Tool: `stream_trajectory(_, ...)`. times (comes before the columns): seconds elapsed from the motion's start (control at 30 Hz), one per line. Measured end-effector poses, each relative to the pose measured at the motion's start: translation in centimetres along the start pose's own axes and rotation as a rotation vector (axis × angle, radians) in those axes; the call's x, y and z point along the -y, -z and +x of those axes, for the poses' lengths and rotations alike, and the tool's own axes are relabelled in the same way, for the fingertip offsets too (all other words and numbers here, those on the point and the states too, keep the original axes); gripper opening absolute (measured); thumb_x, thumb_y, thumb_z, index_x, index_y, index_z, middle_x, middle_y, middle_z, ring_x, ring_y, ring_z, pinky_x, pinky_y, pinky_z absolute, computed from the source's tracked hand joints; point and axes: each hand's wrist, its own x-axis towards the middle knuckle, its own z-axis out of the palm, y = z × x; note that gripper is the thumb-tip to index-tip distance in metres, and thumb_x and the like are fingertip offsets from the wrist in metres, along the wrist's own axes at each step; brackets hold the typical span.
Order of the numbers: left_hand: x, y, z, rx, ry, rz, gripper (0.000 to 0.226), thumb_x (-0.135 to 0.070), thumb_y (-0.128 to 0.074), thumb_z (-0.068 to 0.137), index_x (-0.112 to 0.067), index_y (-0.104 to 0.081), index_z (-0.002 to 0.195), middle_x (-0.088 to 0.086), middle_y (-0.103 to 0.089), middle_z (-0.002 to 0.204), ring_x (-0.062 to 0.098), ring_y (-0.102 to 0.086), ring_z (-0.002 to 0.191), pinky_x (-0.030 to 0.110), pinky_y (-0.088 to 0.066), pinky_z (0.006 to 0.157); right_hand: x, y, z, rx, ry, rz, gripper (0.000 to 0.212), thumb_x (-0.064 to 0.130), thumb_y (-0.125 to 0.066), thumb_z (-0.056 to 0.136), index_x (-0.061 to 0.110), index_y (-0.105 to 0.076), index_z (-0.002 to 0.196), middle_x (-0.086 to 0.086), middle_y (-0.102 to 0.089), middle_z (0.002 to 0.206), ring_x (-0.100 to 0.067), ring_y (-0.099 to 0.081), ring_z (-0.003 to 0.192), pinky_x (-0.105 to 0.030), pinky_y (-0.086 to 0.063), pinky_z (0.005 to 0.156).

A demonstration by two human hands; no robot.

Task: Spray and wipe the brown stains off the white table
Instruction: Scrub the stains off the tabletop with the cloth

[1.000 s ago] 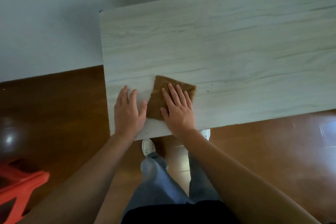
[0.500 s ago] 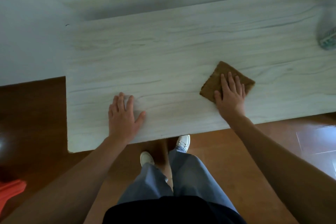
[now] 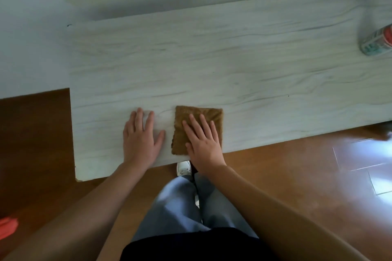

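Left side: my left hand [image 3: 141, 140] lies flat, palm down, on the white surface [image 3: 233, 65] with its grey wood-grain streaks. The fingers are straight, a little spread, and hold nothing.
Right side: my right hand [image 3: 203, 144] presses flat on the square brown cloth [image 3: 198, 112]. The fingers are straight and fanned out, none curled round it, and the heel of the palm hangs past the near edge.
Cloth: it lies flat close to the near edge of the surface, just beside my left thumb but apart from it (a narrow strip of bare surface shows between them).
Stains: one tiny dark speck [image 3: 288, 96] sits well to the right of the cloth. Whether the faint streaks are grain or dirt I cannot tell.
Can: a cylindrical spray can [image 3: 377, 41] with a red and pale green label is at the far right, blurred and cut off by the frame, well apart from both hands.
Below: my grey-blue trousers [image 3: 180, 207] and one white shoe [image 3: 184, 168] show over the glossy brown wooden floor [image 3: 275, 176].
Corner: something orange-red [image 3: 7, 226] sits at the lower left edge, too cropped to name.
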Motion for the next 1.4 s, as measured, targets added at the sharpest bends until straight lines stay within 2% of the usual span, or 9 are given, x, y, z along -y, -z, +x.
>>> stream_trajectory(0.2,-0.9,-0.4,0.4,-0.006,0.047,-0.037,0.068,-0.05,-0.055,0.097,-0.012,-0.038,0.151,0.023,-0.025,0.163,0.043,-0.021,0.151,0.059,-0.024,0.12,-1.7,1.0,0.7,0.03,0.053,0.015,0.065,0.042,-0.041,0.1,0.028,-0.017,0.159,0.005,-0.011,0.168,-0.02,0.001,0.155,-0.04,0.009,0.124)
stream_trajectory(0.37,-1.8,-0.8,0.5,-0.034,0.023,-0.016,0.066,-0.051,-0.046,0.099,-0.009,-0.042,0.15,0.022,-0.029,0.162,0.041,-0.024,0.151,0.058,-0.025,0.12,-3.1,1.9,3.5,-0.005,0.051,0.024,0.064,0.041,-0.042,0.099,0.026,-0.023,0.159,0.003,-0.016,0.167,-0.021,-0.004,0.155,-0.044,-0.002,0.126)
stream_trajectory(0.57,-5.8,-0.7,2.0,-0.03,-0.006,0.013,0.07,-0.056,-0.033,0.101,-0.012,-0.035,0.155,0.018,-0.02,0.166,0.035,-0.014,0.155,0.053,-0.018,0.124,-8.5,3.9,7.6,-0.051,-0.002,0.035,0.063,0.044,-0.037,0.1,0.025,-0.023,0.158,0.002,-0.017,0.167,-0.022,-0.006,0.155,-0.044,-0.006,0.126)
stream_trajectory(0.7,-12.5,-1.0,3.4,-0.034,-0.022,0.009,0.07,-0.055,-0.034,0.1,-0.012,-0.037,0.154,0.019,-0.023,0.165,0.037,-0.019,0.153,0.053,-0.022,0.122,-15.4,5.5,6.4,-0.106,-0.079,0.051,0.061,0.042,-0.037,0.101,0.025,-0.024,0.158,0.002,-0.018,0.167,-0.021,-0.006,0.155,-0.042,-0.005,0.126)
stream_trajectory(0.93,-27.2,-4.2,4.7,0.003,-0.124,0.022,0.064,-0.049,-0.046,0.101,-0.013,-0.039,0.153,0.019,-0.024,0.165,0.038,-0.022,0.152,0.053,-0.024,0.121,-36.5,11.4,0.7,-0.148,-0.314,0.036,0.063,0.043,-0.037,0.099,0.026,-0.024,0.158,0.0,-0.018,0.167,-0.023,-0.012,0.154,-0.044,-0.008,0.125)
stream_trajectory(1.03,-31.5,-5.4,5.3,0.019,-0.143,0.039,0.066,-0.051,-0.049,0.1,-0.014,-0.04,0.153,0.019,-0.025,0.164,0.039,-0.021,0.152,0.053,-0.026,0.121,-44.4,13.6,-1.7,-0.158,-0.426,0.02,0.063,0.04,-0.039,0.101,0.026,-0.021,0.159,-0.001,-0.017,0.167,-0.023,-0.01,0.154,-0.045,-0.008,0.125)
stream_trajectory(1.1,-32.9,-5.9,5.5,0.029,-0.097,0.038,0.067,-0.053,-0.046,0.099,-0.014,-0.039,0.153,0.021,-0.024,0.164,0.041,-0.019,0.152,0.057,-0.025,0.121,-46.9,14.2,-2.2,-0.146,-0.467,0.027,0.063,0.038,-0.041,0.101,0.025,-0.019,0.159,-0.002,-0.016,0.167,-0.025,-0.008,0.154,-0.047,-0.008,0.125)
stream_trajectory(1.23,-33.3,-6.1,5.3,0.025,-0.059,0.04,0.074,-0.059,-0.033,0.096,-0.011,-0.039,0.153,0.021,-0.023,0.164,0.043,-0.017,0.153,0.058,-0.02,0.122,-43.9,13.7,-1.3,-0.166,-0.478,0.038,0.064,0.031,-0.045,0.099,0.022,-0.024,0.158,-0.005,-0.015,0.167,-0.029,-0.007,0.154,-0.048,-0.002,0.124)
stream_trajectory(1.4,-33.2,-6.0,5.5,0.022,-0.049,0.028,0.074,-0.06,-0.035,0.095,-0.012,-0.041,0.151,0.022,-0.025,0.164,0.043,-0.019,0.152,0.059,-0.022,0.121,-34.8,10.9,-1.4,-0.095,-0.175,0.039,0.065,0.031,-0.045,0.096,0.025,-0.026,0.158,0.0,-0.015,0.168,-0.026,-0.002,0.155,-0.048,0.0,0.124)
